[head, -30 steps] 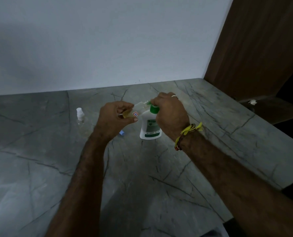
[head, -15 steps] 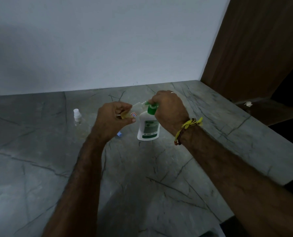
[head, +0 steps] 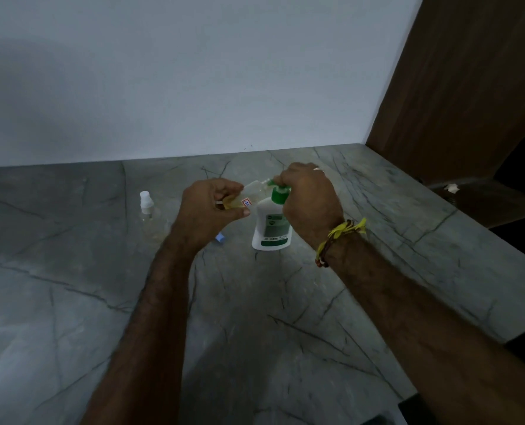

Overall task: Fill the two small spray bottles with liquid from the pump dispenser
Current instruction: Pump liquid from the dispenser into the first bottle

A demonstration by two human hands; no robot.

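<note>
A white pump dispenser (head: 272, 223) with a green collar and green label bands stands on a grey, dark-veined marble-pattern counter (head: 377, 256). The clear small bottle (head: 249, 196) holds yellowish liquid and carries a red-edged sticker. Another clear bottle (head: 146, 207) wears a white cap. A yellow thread band (head: 339, 236) circles one wrist.

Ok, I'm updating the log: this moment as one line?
left hand holds tilted spray bottle at nozzle | right hand on pump dispenser | second bottle capped
</note>
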